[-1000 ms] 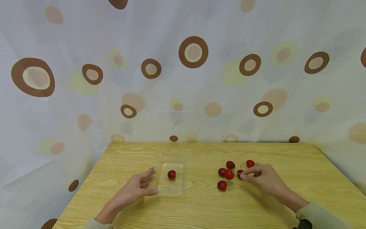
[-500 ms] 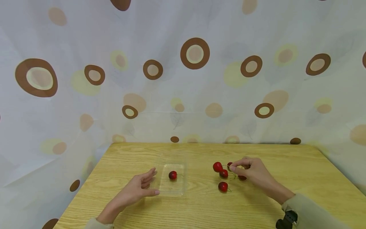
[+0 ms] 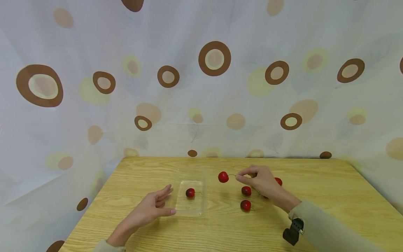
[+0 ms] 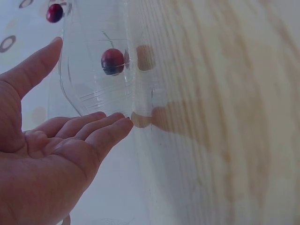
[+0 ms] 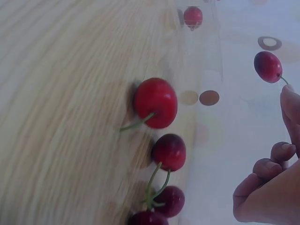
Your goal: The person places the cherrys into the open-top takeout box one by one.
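Note:
Between thumb and fingertips, my right hand [image 3: 262,180] pinches the green stem of a red cherry [image 3: 223,177], which hangs above the table to the right of a clear plastic box. The same cherry [image 5: 268,67] shows at the upper right of the right wrist view. Inside the clear box [image 3: 201,206] lies one dark red cherry [image 3: 190,193] with its stem. My left hand [image 3: 148,211] rests at the box's left side, fingers spread. In the left wrist view its fingertips [image 4: 123,125] reach the box's wall; whether they press it I cannot tell.
Loose cherries lie on the wooden table [image 3: 201,234] at right, among them one nearer the front [image 3: 245,205] and one behind it [image 3: 246,190]. Another cherry [image 3: 278,181] is partly hidden by my right hand. A patterned curtain [image 3: 201,140] hangs behind the table.
My right hand has moved left from among the cherries, and now carries one by its stem, lifted off the table. The left hand and the box have stayed in place.

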Motion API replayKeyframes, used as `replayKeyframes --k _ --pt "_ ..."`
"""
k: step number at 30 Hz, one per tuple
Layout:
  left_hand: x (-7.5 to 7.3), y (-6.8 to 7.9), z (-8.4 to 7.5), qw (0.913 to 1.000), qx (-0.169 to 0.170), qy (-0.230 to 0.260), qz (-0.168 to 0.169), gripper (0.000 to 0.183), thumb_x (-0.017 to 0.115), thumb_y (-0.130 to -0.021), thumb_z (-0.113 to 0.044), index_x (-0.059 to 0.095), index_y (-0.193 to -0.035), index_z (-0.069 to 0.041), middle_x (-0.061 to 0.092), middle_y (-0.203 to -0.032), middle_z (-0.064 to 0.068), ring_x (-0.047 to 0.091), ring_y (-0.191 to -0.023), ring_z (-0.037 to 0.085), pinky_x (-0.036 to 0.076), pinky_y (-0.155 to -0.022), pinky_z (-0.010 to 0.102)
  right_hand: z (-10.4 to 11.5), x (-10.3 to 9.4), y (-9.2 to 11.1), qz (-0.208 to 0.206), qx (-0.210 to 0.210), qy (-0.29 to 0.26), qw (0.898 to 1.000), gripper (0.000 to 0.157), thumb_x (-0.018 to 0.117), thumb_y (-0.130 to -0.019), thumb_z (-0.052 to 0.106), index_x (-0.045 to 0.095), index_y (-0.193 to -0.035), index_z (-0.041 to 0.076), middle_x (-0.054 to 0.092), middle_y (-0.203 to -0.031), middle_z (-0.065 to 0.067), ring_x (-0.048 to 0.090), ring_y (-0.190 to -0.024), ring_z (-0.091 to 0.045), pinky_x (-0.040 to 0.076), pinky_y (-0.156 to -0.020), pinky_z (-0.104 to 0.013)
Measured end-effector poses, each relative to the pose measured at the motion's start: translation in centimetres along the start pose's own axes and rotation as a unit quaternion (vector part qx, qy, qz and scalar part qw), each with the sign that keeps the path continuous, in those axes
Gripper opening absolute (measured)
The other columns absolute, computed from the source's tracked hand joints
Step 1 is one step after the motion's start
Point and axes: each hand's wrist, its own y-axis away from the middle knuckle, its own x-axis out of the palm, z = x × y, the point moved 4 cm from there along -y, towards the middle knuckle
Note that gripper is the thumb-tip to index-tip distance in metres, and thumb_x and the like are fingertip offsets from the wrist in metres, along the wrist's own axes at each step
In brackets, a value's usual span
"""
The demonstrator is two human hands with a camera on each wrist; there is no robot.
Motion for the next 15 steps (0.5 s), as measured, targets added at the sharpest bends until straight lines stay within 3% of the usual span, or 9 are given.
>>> replayKeyframes --k 1,3,4,9,15 --pt "0.0 0.0 0.0 1.0000 0.000 0.000 0.000 0.091 0.077 -0.100 -0.019 0.018 -0.165 0.005 0.027 -0.167 0.027 0.030 -0.150 0.050 0.035 -0.118 0.057 0.1 0.3 -0.3 0.001 -0.003 -0.005 1.000 0.025 0.079 -0.098 0.024 0.081 -0.110 0.002 0.064 -0.099 -0.009 0.050 -0.092 -0.035 0.045 -0.077 -0.041" --pt "0.0 0.0 0.0 1.0000 0.000 -0.001 -0.001 0.091 0.077 -0.100 -0.019 0.018 -0.165 0.005 0.027 -0.167 0.027 0.030 -0.150 0.050 0.035 -0.118 0.057 0.5 1.0 -0.8 0.006 -0.005 -0.011 1.000 0.024 0.078 -0.099 0.023 0.081 -0.110 0.002 0.065 -0.101 -0.009 0.052 -0.095 -0.029 0.046 -0.080 -0.040" --pt "0.0 0.0 0.0 1.0000 0.000 -0.001 -0.001 0.091 0.077 -0.100 -0.019 0.018 -0.165 0.005 0.027 -0.167 0.027 0.030 -0.150 0.050 0.035 -0.118 0.058 0.6 1.3 -1.1 0.008 -0.006 -0.013 1.000 0.023 0.078 -0.099 0.022 0.081 -0.110 0.002 0.065 -0.101 -0.009 0.046 -0.088 -0.027 0.041 -0.075 -0.039" --pt "0.0 0.0 0.0 1.0000 0.000 -0.003 -0.003 0.091 0.077 -0.100 -0.019 0.019 -0.165 0.005 0.027 -0.167 0.027 0.030 -0.151 0.049 0.035 -0.119 0.057 1.3 2.9 -2.3 0.019 -0.017 -0.015 1.000 0.022 0.077 -0.100 0.023 0.082 -0.109 0.004 0.069 -0.110 -0.008 0.061 -0.109 -0.029 0.051 -0.097 -0.048" --pt "0.0 -0.1 0.0 1.0000 0.002 -0.003 -0.004 0.091 0.077 -0.099 -0.018 0.019 -0.165 0.006 0.028 -0.167 0.028 0.030 -0.151 0.049 0.035 -0.119 0.056 1.8 4.9 -3.7 0.029 -0.028 -0.032 0.999 0.019 0.077 -0.100 0.020 0.081 -0.108 0.003 0.071 -0.118 -0.010 0.058 -0.128 -0.040 0.048 -0.108 -0.056"
